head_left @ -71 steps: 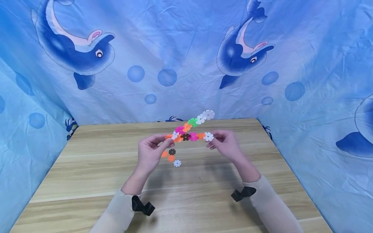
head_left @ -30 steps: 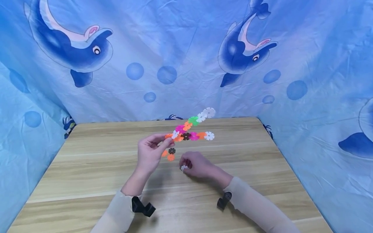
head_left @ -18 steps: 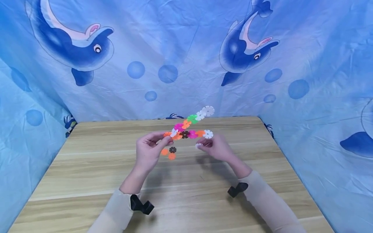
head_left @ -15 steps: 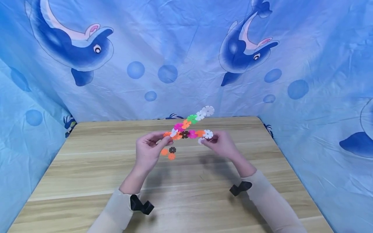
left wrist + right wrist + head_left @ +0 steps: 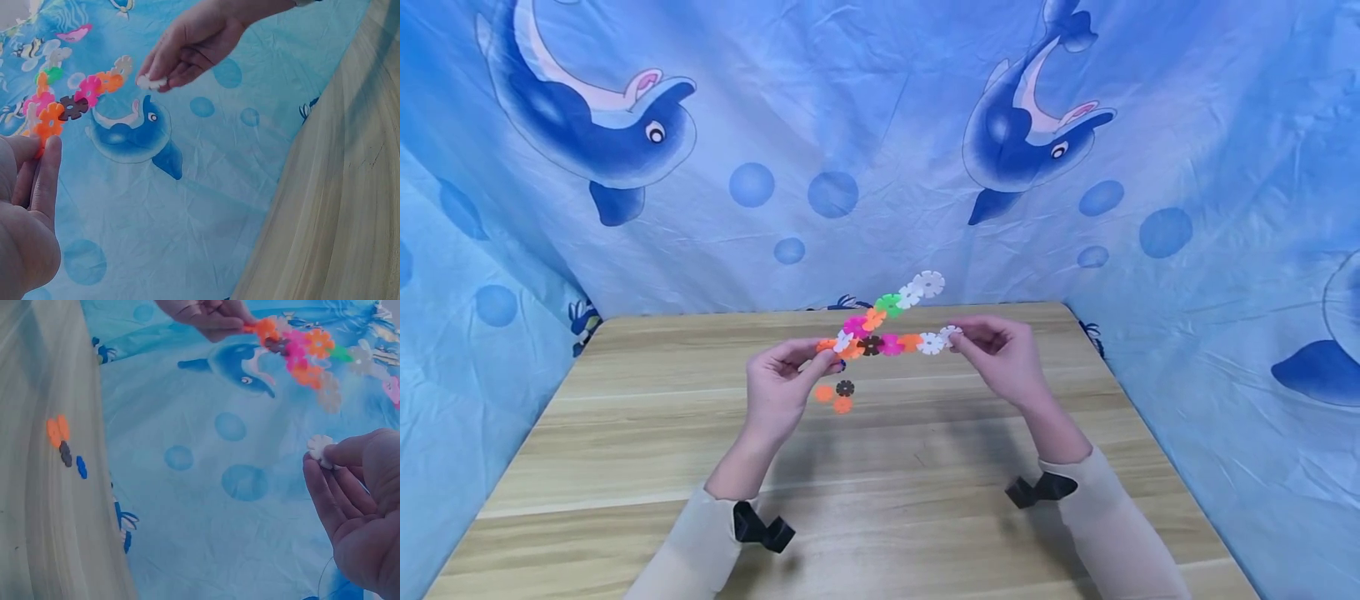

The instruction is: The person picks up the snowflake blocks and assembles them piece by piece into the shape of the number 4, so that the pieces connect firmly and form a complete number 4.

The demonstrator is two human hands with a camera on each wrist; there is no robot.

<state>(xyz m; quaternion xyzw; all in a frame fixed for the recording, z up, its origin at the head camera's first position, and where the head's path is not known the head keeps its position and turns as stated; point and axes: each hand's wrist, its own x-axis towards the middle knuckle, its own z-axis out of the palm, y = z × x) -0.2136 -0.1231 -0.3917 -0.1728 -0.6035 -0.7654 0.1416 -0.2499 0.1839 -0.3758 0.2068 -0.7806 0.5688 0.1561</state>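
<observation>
My left hand (image 5: 824, 355) pinches the left end of a branched chain of flower-shaped plastic pieces (image 5: 880, 342), orange, pink, brown, green and white, and holds it above the wooden table (image 5: 625, 433). My right hand (image 5: 959, 338) pinches a single white flower piece (image 5: 951, 335) beside the white piece at the end of the chain's right branch. In the left wrist view the white piece (image 5: 151, 81) stands a little apart from the chain (image 5: 69, 103). The right wrist view shows the same white piece (image 5: 320, 448) at my right fingertips (image 5: 315, 478), below the chain (image 5: 300, 350).
Three loose pieces lie on the table under the chain: two orange ones (image 5: 824, 393) and a black one (image 5: 846, 387). A blue dolphin-print cloth (image 5: 850, 150) hangs behind and on both sides of the table. A black camera mount (image 5: 760, 529) sits on each wrist.
My right hand dropped to the table, picked up the loose white piece, then rose with it to the end of the chain's right branch. My left hand kept the chain nearly still.
</observation>
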